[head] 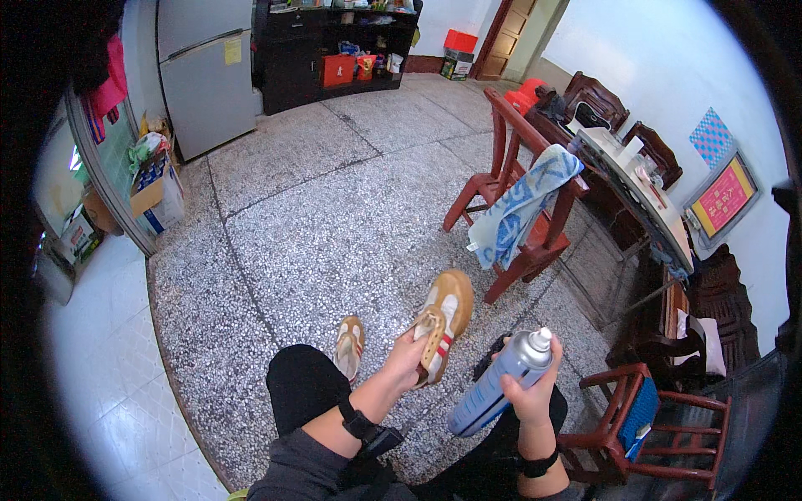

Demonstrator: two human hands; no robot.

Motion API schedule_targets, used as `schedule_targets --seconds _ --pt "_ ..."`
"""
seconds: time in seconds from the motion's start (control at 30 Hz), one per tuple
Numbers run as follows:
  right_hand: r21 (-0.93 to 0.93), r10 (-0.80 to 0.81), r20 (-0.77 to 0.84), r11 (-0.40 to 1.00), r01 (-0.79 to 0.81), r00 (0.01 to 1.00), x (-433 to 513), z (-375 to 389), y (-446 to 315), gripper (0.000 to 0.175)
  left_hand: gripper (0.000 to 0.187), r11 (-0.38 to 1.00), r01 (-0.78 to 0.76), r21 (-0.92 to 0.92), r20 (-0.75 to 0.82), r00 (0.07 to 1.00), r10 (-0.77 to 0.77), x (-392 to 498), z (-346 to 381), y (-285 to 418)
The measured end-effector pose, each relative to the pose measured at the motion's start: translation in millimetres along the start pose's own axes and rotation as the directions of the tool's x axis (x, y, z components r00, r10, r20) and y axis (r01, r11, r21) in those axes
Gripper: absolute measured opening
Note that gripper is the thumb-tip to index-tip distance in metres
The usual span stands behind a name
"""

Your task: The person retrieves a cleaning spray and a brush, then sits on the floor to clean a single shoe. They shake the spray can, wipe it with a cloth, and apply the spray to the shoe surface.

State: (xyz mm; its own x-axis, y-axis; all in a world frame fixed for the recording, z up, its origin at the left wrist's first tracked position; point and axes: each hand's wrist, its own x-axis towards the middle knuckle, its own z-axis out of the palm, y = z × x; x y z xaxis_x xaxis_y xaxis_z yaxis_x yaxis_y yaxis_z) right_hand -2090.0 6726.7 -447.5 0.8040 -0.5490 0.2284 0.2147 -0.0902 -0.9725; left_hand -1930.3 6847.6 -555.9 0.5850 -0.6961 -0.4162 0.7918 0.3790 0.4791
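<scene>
My left hand grips a tan and white sneaker with red side stripes by its collar, toe pointing up and away from me. No laces show in its eyelets. In my right hand is a silver-blue aerosol can, tilted, with its white nozzle at the top. A gap separates the can from the sneaker. The matching sneaker rests on the floor beyond my left knee, partly hidden by it.
A red wooden chair draped with a blue and white towel stands ahead. At right are a small red chair and a cluttered table. A fridge, black cabinet and cardboard box line the far left of the speckled floor.
</scene>
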Motion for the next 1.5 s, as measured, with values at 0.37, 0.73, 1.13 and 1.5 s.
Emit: schedule_targets --seconds 0.37,0.73,1.13,1.5 --pt "-0.313 -0.009 0.213 0.947 0.077 0.977 -1 17 37 0.088 0.046 0.995 0.076 -0.068 0.225 0.973 -0.059 -20 10 8" --pt "-0.163 -0.049 0.206 0.983 0.083 0.977 -9 30 53 0.086 0.064 0.926 0.266 -0.267 0.242 0.949 -0.203 -25 22 0" --pt "-0.288 -0.185 0.219 0.926 0.245 0.958 -14 20 32 0.097 0.042 0.999 0.016 -0.035 0.313 0.95 -0.004 -15 13 -5" --pt "-0.331 -0.152 0.07 0.929 0.166 0.986 0 -4 23 0.093 0.044 0.976 -0.148 0.158 0.275 0.956 0.1 -21 14 19"
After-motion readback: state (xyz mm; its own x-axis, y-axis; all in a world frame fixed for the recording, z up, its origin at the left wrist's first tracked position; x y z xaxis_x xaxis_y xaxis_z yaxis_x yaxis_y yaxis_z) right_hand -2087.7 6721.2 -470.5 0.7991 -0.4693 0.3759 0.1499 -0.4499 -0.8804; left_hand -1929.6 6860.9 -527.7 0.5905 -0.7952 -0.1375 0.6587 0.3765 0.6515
